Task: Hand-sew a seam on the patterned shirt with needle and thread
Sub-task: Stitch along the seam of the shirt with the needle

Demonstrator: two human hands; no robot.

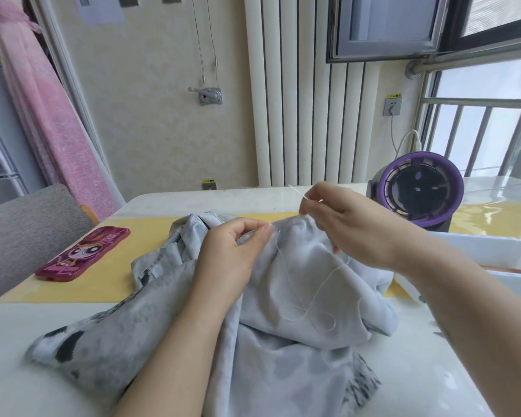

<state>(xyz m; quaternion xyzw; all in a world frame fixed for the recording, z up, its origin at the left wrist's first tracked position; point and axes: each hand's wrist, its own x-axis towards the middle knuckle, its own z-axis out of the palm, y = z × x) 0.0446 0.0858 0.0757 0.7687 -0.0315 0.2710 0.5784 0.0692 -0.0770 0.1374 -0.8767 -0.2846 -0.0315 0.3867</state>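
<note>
The left hand (232, 254) curls with thumb and forefinger pinching a raised fold of the shirt (283, 350), a soft, matte grey-white cloth with dark brushy patches, heaped and creased under both forearms. The right hand (346, 227), lifted just beyond it, pinches a thin pale needle (295, 190) between its fingertips, the other fingers loosely bent. White thread (318, 289) falls from it in slack loops across the cloth. Underneath lies a glossy white table (18, 350) with a yellow runner (118, 281). Left of the left hand sits a phone (83, 254) (pink cartoon case); beyond the right hand stands a round purple fan (423, 194). Behind is a ribbed white radiator (298, 100).
</note>
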